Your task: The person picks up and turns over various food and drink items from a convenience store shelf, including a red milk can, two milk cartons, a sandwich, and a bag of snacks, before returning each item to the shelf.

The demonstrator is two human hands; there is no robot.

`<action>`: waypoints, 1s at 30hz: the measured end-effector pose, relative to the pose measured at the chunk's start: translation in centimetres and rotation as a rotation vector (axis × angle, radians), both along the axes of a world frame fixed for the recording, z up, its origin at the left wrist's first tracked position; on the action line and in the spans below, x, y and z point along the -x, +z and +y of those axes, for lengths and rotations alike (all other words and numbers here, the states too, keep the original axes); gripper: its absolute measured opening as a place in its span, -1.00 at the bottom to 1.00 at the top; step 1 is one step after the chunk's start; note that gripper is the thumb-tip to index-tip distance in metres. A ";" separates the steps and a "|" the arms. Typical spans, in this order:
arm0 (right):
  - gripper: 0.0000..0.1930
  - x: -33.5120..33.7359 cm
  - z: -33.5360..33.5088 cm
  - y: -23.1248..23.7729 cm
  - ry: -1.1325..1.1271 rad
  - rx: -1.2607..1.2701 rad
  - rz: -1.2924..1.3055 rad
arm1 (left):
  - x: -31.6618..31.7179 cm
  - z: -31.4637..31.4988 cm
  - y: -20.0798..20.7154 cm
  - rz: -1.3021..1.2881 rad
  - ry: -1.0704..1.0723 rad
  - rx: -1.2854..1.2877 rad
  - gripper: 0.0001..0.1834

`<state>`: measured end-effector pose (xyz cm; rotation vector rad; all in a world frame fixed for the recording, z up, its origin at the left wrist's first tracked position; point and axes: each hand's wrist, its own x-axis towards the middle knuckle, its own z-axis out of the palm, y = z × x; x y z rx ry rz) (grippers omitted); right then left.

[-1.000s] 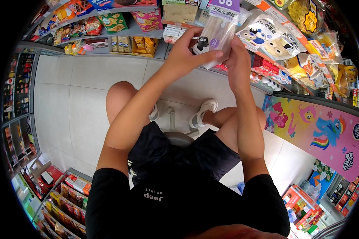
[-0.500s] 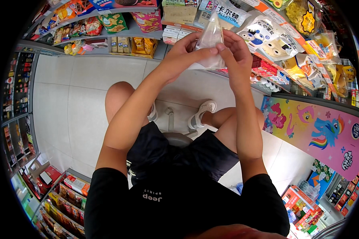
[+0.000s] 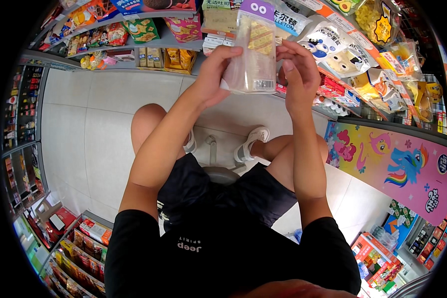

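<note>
A clear food packet [image 3: 256, 59] with a purple top, two cartoon eyes and a yellow patterned label is held up in front of the shelves. Something pale, perhaps bread, shows through its plastic. My left hand [image 3: 213, 77] grips the packet by its left side, thumb on the face towards me. Just off the packet's right edge, my right hand [image 3: 300, 74] is open, fingers loosely curled and apart, holding nothing. Behind the packet stands a bag of sliced bread [image 3: 218, 21], and to its right lies a white bag with cartoon eyes [image 3: 323, 42].
Snack shelves [image 3: 184, 43] curve across the far side. More bagged foods fill the sloped shelf [image 3: 382, 54] at right, above a pink and yellow cartoon panel [image 3: 397, 164]. A rack of packets [image 3: 79, 248] stands at lower left. Beneath my legs is a stool [image 3: 221, 174] on pale floor tiles [image 3: 109, 134].
The packet has turned from its narrow side to its broad, labelled face. My right hand has let go of it and opened, while my left hand keeps its hold.
</note>
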<state>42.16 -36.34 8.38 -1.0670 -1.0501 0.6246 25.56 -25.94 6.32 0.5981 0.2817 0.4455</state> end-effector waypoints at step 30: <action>-0.58 2.5 -0.1 -0.4 0.107 0.154 0.259 | -1.0 -1.4 -1.0 0.053 0.031 -0.278 -0.24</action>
